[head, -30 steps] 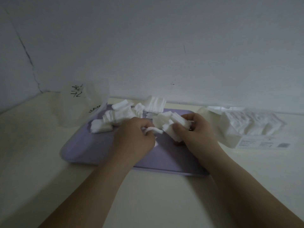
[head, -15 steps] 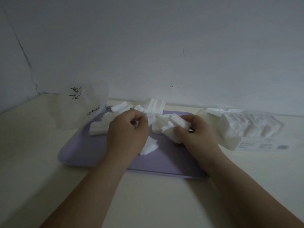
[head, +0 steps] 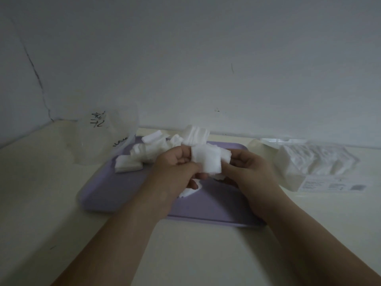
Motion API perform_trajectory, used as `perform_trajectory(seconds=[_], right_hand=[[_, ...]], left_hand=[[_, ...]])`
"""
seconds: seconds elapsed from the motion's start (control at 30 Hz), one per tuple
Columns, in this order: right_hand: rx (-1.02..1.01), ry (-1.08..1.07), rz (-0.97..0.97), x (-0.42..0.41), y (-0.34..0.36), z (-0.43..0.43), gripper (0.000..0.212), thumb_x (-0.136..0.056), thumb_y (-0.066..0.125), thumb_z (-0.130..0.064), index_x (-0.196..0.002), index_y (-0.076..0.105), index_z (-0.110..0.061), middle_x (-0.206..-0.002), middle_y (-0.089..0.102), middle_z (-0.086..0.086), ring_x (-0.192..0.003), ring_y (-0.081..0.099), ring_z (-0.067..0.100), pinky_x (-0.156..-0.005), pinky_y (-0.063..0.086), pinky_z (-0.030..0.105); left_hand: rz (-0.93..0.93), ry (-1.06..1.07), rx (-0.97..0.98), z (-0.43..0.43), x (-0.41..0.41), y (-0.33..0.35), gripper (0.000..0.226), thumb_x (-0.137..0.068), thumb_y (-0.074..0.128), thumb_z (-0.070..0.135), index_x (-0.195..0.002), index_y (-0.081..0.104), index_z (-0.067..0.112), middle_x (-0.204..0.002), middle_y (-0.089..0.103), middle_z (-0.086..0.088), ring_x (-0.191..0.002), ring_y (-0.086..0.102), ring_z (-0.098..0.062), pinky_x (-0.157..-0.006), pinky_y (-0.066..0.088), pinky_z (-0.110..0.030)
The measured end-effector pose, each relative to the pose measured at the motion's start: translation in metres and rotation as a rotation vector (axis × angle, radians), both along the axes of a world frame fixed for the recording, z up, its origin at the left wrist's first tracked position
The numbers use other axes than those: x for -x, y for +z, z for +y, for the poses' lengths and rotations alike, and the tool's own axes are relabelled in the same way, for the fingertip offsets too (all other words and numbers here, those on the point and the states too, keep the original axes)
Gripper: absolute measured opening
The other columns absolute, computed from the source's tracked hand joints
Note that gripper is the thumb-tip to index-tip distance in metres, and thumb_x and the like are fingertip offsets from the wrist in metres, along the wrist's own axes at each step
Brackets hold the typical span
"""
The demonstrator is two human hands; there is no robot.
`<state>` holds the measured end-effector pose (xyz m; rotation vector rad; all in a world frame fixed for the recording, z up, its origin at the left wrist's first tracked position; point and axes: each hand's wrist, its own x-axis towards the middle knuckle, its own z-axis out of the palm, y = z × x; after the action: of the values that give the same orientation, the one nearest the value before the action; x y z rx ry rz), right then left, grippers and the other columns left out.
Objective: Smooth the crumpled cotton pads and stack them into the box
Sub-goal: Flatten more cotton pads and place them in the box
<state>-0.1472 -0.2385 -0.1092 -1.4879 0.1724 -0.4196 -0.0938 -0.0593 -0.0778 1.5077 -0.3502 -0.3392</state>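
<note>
**Both hands raised above the purple tray [head: 123, 195], sharing one cotton pad [head: 208, 162].** The left hand [head: 175, 170] pinches the pad's left edge with curled fingers [head: 181, 156]. The right hand [head: 249, 170] pinches the right edge in the same way.

Half a second earlier the left hand lay palm-down, reaching toward the loose pile [head: 148, 151], while the right hand alone held a bunched pad. Now the pad is stretched between the two hands as a nearly flat square.

Smoothing of this pad appears nearly complete, so it should be ready for the box [head: 321, 162]. The box stands on the desk [head: 41, 203] to the right of the tray and is already partly filled. A single pad [head: 188, 191] on the tray below the left hand has not moved, and the pile is still unsorted.
</note>
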Motion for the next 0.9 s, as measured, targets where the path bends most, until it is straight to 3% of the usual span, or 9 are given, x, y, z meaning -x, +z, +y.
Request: perform_trajectory(seconds=[0.13, 0.3, 0.5, 0.67, 0.77, 0.83, 0.9], right_hand=[[0.024, 0.028, 0.007, 0.003, 0.004, 0.001, 0.024, -0.090, 0.078, -0.006, -0.114, 0.076, -0.007, -0.103, 0.080, 0.016, -0.099, 0.078, 0.032, -0.090, 0.060, 0.042], [-0.008, 0.017, 0.016, 0.003, 0.005, -0.001, 0.023, -0.085, 0.084, -0.010, -0.107, 0.079, -0.006, -0.099, 0.079, 0.021, -0.102, 0.076, 0.040, -0.098, 0.059, 0.051], [-0.018, 0.004, 0.026, 0.003, 0.004, -0.001, 0.016, -0.091, 0.076, -0.005, -0.107, 0.079, -0.004, -0.101, 0.079, 0.021, -0.103, 0.076, 0.040, -0.101, 0.058, 0.054], [-0.028, 0.039, 0.017, 0.003, 0.008, 0.004, 0.019, -0.097, 0.069, -0.016, -0.107, 0.078, -0.002, -0.106, 0.077, 0.024, -0.108, 0.071, 0.045, -0.099, 0.059, 0.053], [-0.054, 0.123, 0.000, 0.007, 0.012, 0.007, 0.033, -0.088, 0.075, -0.029, -0.110, 0.078, -0.004, -0.108, 0.078, 0.020, -0.104, 0.076, 0.035, -0.093, 0.061, 0.045], [0.037, 0.155, -0.002, 0.008, 0.011, 0.008, 0.039, -0.080, 0.084, -0.021, -0.115, 0.075, -0.007, -0.109, 0.080, 0.014, -0.105, 0.076, 0.029, -0.096, 0.060, 0.042], [0.132, 0.080, 0.014, 0.005, 0.005, 0.006, 0.038, -0.080, 0.088, -0.012, -0.115, 0.073, -0.010, -0.107, 0.081, 0.009, -0.104, 0.077, 0.027, -0.100, 0.058, 0.048]], left_hand=[[-0.007, -0.015, -0.003, 0.000, 0.002, 0.002, 0.016, -0.099, 0.062, 0.009, -0.103, 0.076, 0.015, -0.092, 0.081, -0.006, -0.078, 0.077, -0.018, -0.051, 0.049, -0.025], [-0.168, 0.042, -0.133, -0.001, 0.000, -0.004, 0.008, -0.099, 0.066, 0.015, -0.097, 0.073, 0.016, -0.082, 0.079, -0.003, -0.050, 0.061, 0.001, -0.043, 0.042, -0.014], [-0.276, 0.054, -0.181, 0.000, -0.005, -0.011, 0.012, -0.095, 0.070, 0.016, -0.084, 0.072, 0.020, -0.075, 0.076, 0.006, -0.060, 0.062, 0.000, -0.054, 0.044, -0.014], [-0.296, 0.100, -0.188, -0.001, -0.010, -0.016, 0.011, -0.090, 0.075, 0.020, -0.081, 0.072, 0.015, -0.079, 0.076, -0.004, -0.070, 0.064, -0.012, -0.065, 0.050, -0.030], [-0.316, 0.122, -0.198, 0.000, -0.011, -0.016, 0.016, -0.088, 0.077, 0.020, -0.076, 0.068, 0.015, -0.068, 0.071, 0.003, -0.061, 0.058, -0.010, -0.057, 0.046, -0.027], [-0.351, 0.116, -0.249, 0.001, -0.013, -0.017, 0.017, -0.085, 0.080, 0.026, -0.076, 0.069, 0.017, -0.068, 0.072, 0.005, -0.061, 0.061, -0.013, -0.056, 0.048, -0.026], [-0.431, 0.118, -0.364, 0.006, -0.018, -0.018, 0.017, -0.080, 0.083, 0.036, -0.079, 0.071, 0.024, -0.073, 0.073, 0.009, -0.068, 0.068, -0.012, -0.066, 0.057, -0.032]])
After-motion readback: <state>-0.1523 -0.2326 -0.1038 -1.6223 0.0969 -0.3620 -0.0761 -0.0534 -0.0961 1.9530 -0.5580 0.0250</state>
